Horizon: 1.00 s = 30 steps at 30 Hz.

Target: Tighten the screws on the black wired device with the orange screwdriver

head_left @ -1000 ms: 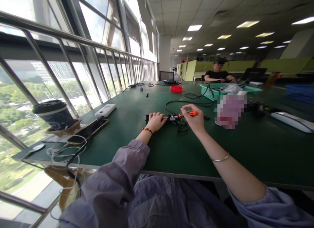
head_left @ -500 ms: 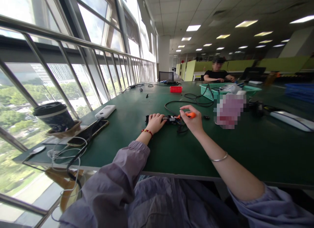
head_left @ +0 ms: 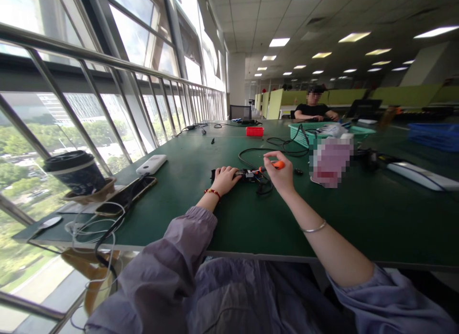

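Note:
A long black device point(head_left: 250, 176) with its inner parts showing lies on the green table in front of me. My left hand point(head_left: 225, 181) is closed over its left end and holds it against the tabletop. In my right hand point(head_left: 283, 177) is a screwdriver point(head_left: 277, 165) with an orange handle, its thin shaft pointing left at the open middle of the device. Whether the tip touches a screw is too small to tell. A black cable point(head_left: 264, 189) loops beside the device, and a small dark piece point(head_left: 298, 172) lies to the right of my right hand.
A red box point(head_left: 254, 131) and a teal basket point(head_left: 300, 136) stand farther back. On the right are a blurred pink item point(head_left: 332, 164) and a white bar-shaped device point(head_left: 418, 175). At left are a cup point(head_left: 75, 173), a phone point(head_left: 125, 197), a white power bank point(head_left: 151, 164) and cables. A person point(head_left: 315, 109) sits beyond.
The view has shifted slightly, moving the scene a little left. My right hand's fingers sit slightly farther right along the screwdriver handle. My left hand stays on the device.

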Motion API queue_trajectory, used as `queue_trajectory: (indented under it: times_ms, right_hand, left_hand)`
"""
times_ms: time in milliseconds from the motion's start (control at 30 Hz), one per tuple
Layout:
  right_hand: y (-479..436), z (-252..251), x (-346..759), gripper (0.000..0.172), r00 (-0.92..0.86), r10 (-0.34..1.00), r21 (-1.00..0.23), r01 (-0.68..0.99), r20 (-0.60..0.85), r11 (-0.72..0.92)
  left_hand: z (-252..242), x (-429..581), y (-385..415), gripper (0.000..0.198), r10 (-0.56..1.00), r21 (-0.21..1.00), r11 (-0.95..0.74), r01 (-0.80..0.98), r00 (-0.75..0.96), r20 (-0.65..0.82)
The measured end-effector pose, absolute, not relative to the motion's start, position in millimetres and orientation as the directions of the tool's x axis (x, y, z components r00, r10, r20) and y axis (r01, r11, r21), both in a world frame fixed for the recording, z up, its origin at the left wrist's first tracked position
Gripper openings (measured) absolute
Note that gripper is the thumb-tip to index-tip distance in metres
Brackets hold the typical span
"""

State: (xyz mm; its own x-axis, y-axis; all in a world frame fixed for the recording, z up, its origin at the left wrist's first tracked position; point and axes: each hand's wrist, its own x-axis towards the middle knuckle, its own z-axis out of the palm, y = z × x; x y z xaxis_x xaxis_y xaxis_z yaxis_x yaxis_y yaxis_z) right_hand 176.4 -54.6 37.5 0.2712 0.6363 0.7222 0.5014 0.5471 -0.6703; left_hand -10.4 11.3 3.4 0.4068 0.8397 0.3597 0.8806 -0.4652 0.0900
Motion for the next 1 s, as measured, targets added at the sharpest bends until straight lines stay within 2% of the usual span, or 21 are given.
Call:
queue_trajectory:
  times_ms: [33,133,167,233,333,467,533,633,700,800,933,1000]
  right_hand:
    - [-54,37,176,0.020,0.258,0.635,-0.665,0.490,0.728,0.564]
    - [-52,34,178,0.048,0.253,0.625,-0.662,0.448,0.739,0.601]
    - [-52,33,179,0.052,0.264,0.621,-0.665,0.444,0.737,0.600]
    - [-52,31,181,0.048,0.276,0.630,-0.674,0.469,0.726,0.572]
    - [-53,31,184,0.027,0.257,0.660,-0.680,0.506,0.706,0.531]
    - [-55,32,183,0.020,0.185,0.669,-0.661,0.478,0.720,0.579]
    - [-54,32,181,0.027,0.169,0.657,-0.649,0.459,0.734,0.607]
    - [-54,32,180,0.049,0.199,0.624,-0.638,0.438,0.756,0.633]
    - [-55,32,180,0.044,0.215,0.626,-0.642,0.469,0.749,0.607]
    - [-58,35,181,0.021,0.198,0.656,-0.646,0.519,0.728,0.560]
    - [-60,37,181,0.018,0.166,0.658,-0.648,0.462,0.734,0.606]
    - [-58,36,181,0.033,0.181,0.644,-0.652,0.415,0.743,0.635]
  left_hand:
    - [4,-11,12,0.033,0.839,0.088,-0.468,0.879,0.410,0.357]
    - [3,-11,14,0.033,0.834,0.083,-0.473,0.877,0.416,0.363]
    - [3,-11,14,0.033,0.833,0.082,-0.474,0.877,0.416,0.365]
    - [3,-11,13,0.034,0.833,0.083,-0.471,0.878,0.412,0.370]
    - [5,-11,10,0.032,0.840,0.090,-0.463,0.882,0.405,0.361]
    - [7,-12,10,0.031,0.844,0.092,-0.466,0.880,0.411,0.343]
    - [8,-13,11,0.031,0.843,0.093,-0.471,0.877,0.417,0.340]
    - [9,-15,11,0.030,0.833,0.089,-0.484,0.871,0.427,0.351]
    - [10,-16,11,0.030,0.825,0.085,-0.495,0.865,0.436,0.359]
    - [13,-17,10,0.029,0.816,0.076,-0.508,0.858,0.452,0.360]
    - [18,-18,9,0.028,0.827,0.079,-0.508,0.858,0.461,0.323]
    - [22,-18,8,0.028,0.830,0.092,-0.512,0.854,0.465,0.308]
